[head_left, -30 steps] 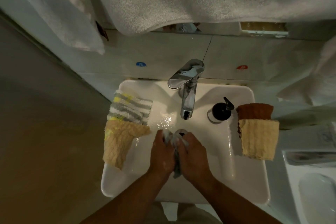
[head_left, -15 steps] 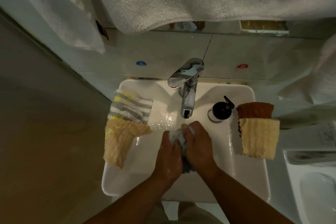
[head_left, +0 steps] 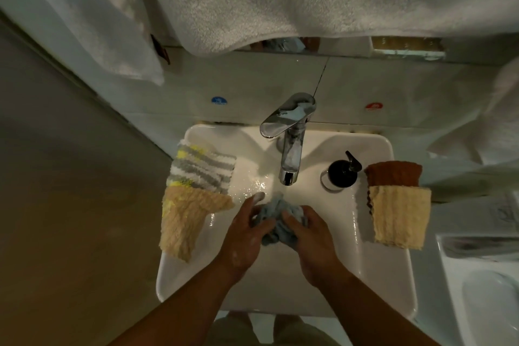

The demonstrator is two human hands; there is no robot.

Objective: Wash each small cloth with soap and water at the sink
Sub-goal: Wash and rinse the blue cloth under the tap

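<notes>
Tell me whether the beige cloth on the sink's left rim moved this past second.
No. The beige cloth still hangs over the sink rim, right beside the striped cloth.

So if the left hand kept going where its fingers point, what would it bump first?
Probably the faucet: the left hand, gripping the blue cloth, points toward its spout. Depth is unclear, so it might pass underneath and meet the back of the sink instead.

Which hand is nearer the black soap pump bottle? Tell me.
Right. The right hand sits just below-left of the black soap pump bottle, gripping the crumpled grey-blue cloth; the left hand grips it farther left.
</notes>
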